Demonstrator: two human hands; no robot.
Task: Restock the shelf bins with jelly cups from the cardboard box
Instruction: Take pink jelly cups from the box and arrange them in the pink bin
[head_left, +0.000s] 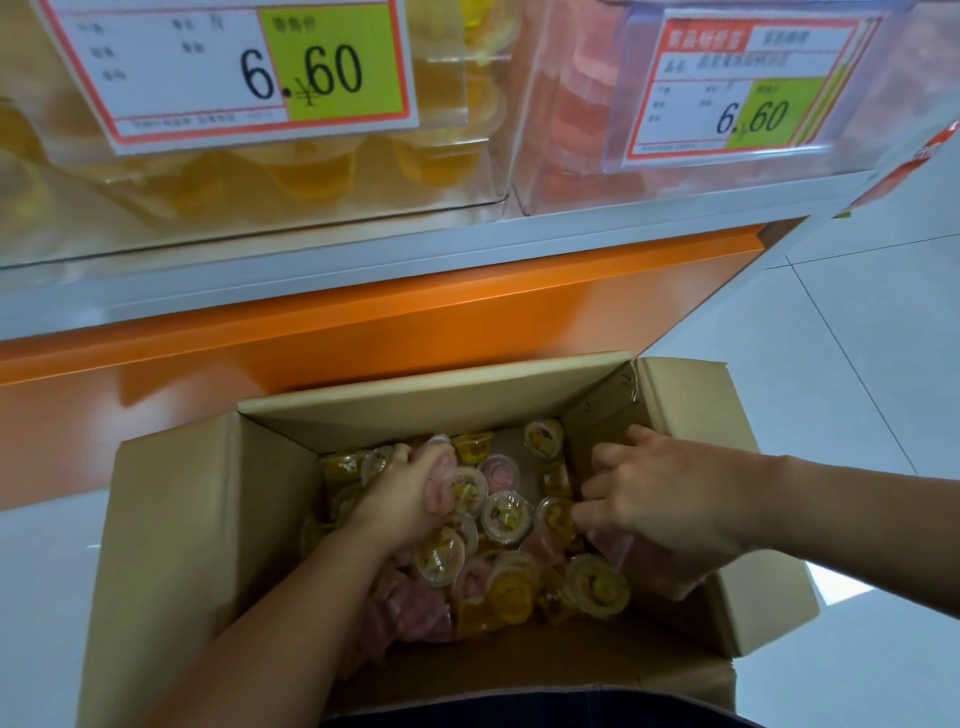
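An open cardboard box (208, 519) stands on the floor below the shelf, holding several yellow and pink jelly cups (506, 514). My left hand (400, 499) is inside the box, fingers curled around pink jelly cups (439, 491). My right hand (670, 499) is at the box's right side, fingers curled over pink jelly cups (644, 566) under its palm. Above, a clear bin of yellow jelly cups (311, 171) sits at left and a clear bin of pink jelly cups (571, 130) at right.
Price tags reading 6.60 hang on the front of both bins (249, 67) (743, 88). An orange base panel (415, 322) runs under the white shelf edge. White tiled floor (857, 338) lies to the right. The box flaps stand open on all sides.
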